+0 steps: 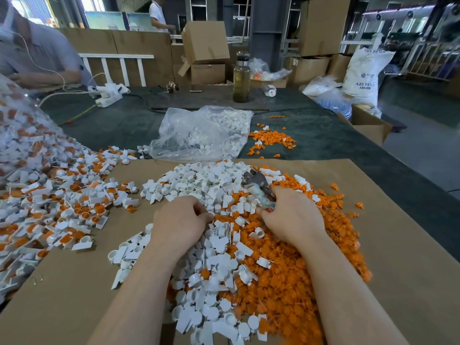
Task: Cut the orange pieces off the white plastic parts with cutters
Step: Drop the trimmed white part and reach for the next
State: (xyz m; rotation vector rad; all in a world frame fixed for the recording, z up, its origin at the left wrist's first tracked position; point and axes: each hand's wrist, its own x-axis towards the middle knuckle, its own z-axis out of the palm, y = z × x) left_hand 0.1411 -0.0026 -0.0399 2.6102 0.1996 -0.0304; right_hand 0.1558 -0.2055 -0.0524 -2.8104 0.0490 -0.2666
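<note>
My right hand (292,215) grips the handles of the metal cutters (256,184), whose jaws point up and away over the heap. My left hand (180,220) is curled over the pile, its fingertips pinching a small white plastic part (211,214) that is mostly hidden by the fingers. Under both hands lies a heap of cut white parts (211,257) on brown cardboard (385,245), and cut orange pieces (298,270) spread to the right. A pile of uncut white-and-orange parts (57,195) lies to the left.
A clear plastic bag of white parts (201,133) lies beyond the cardboard, with a small orange pile (271,141) beside it. A bottle (241,77), a power strip (109,94) and cardboard boxes stand further back. Another person sits at the far left.
</note>
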